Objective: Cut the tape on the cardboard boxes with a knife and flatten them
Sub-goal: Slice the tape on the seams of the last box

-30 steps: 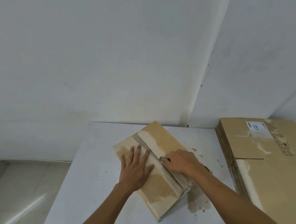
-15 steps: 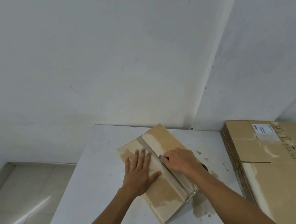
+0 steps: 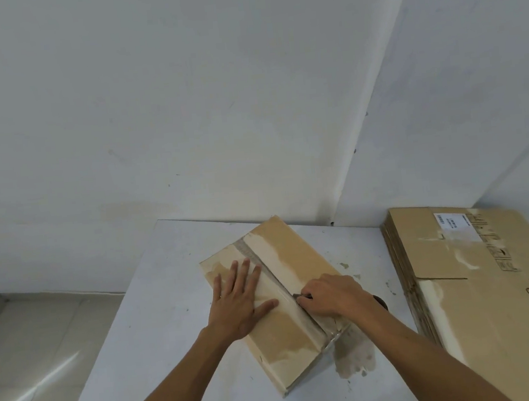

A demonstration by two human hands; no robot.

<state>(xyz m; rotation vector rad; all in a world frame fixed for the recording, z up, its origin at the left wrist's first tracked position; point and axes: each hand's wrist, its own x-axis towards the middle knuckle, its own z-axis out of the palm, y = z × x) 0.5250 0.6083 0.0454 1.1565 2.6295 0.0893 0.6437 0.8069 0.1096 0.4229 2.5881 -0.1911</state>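
A brown cardboard box (image 3: 294, 252) lies closed on the white table (image 3: 157, 307), turned at an angle. A strip of clear tape (image 3: 268, 269) runs along its middle seam. My left hand (image 3: 237, 303) rests flat with spread fingers on the left flap. My right hand (image 3: 333, 294) grips a knife (image 3: 297, 295) whose short dark blade tip sits on the seam, past the seam's midpoint toward me. The handle is hidden inside my fist.
A stack of flattened cardboard sheets (image 3: 490, 275) lies at the table's right, close to my right forearm. White walls meet in a corner behind the table. A tiled floor (image 3: 29, 352) shows at the left. A brownish stain (image 3: 355, 356) marks the table by the box's near end.
My right hand has drawn the knife a little nearer to me along the taped seam. My left hand stays flat on the left flap.
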